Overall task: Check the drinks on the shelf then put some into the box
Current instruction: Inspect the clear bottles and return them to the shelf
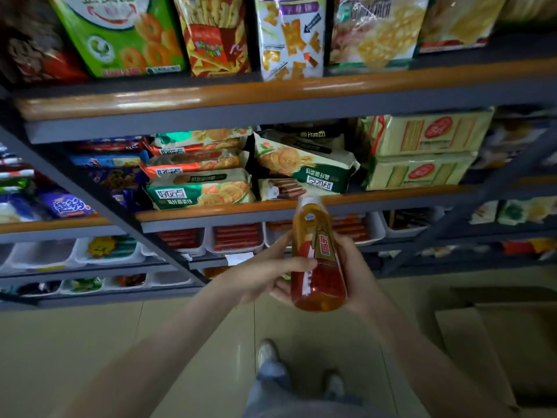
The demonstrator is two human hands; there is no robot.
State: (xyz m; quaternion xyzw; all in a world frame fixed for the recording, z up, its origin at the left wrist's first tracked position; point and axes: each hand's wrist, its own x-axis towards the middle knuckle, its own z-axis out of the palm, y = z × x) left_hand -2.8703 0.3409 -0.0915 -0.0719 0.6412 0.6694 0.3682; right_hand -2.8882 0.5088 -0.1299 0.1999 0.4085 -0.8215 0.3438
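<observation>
Currently held: bottle (318,257), centre of view, near upright, cap toward 12 o'clock, in front of the shelf (211,210).
Left grip (262,276): clamped on the bottle from 9 o'clock, thumb across the label.
Right grip (358,273): wrapped round the bottle from 3 o'clock.
Progress: one drink under check, by judgement; none seen in the box (488,333) at 4 o'clock, whose inside is hidden.
Remaining: boxing this drink, then others.
Materials: bottle is smooth clear plastic with amber liquid, a glossy red-and-gold label and a pale cap; box is matte brown cardboard, flaps open; shelf is grey metal with a rounded wood-toned lip.
</observation>
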